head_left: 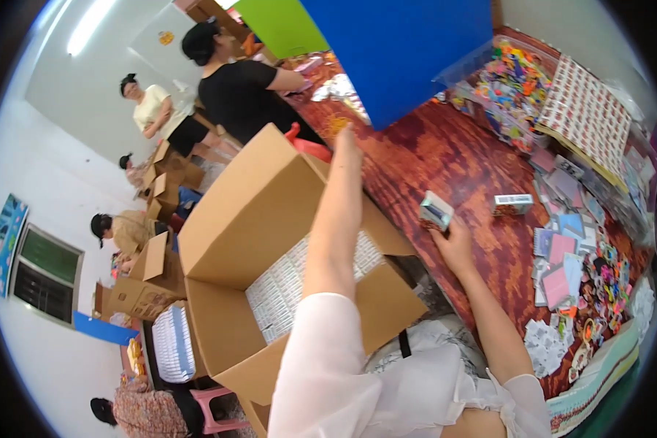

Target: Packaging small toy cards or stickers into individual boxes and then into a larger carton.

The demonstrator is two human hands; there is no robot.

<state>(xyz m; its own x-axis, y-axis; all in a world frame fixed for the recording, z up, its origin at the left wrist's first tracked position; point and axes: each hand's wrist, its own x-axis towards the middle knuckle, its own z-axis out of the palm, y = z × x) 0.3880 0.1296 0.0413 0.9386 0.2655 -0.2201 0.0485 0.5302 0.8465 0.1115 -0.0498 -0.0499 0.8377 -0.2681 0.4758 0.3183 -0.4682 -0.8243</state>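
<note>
My right hand (454,242) is closed round a small printed carton (436,209), held just over the red-brown patterned table (423,157). Another small carton (513,204) lies on the table to the right of it. My left arm stretches forward across a large open cardboard box (248,197). At its end my left hand (347,142) is beside a small heap of thin yellow-orange pieces (336,124); its fingers are too small and hidden to read. Rows of small white cartons (274,303) fill the bottom of the cardboard box, partly behind my forearm.
A blue panel (416,51) stands across the table's far side. Clear tubs hold colourful small trinkets (515,80). Small notebooks (560,259) and loose trinkets (609,285) cover the right side. A person in black (241,95) works at the far left; several others work among cartons.
</note>
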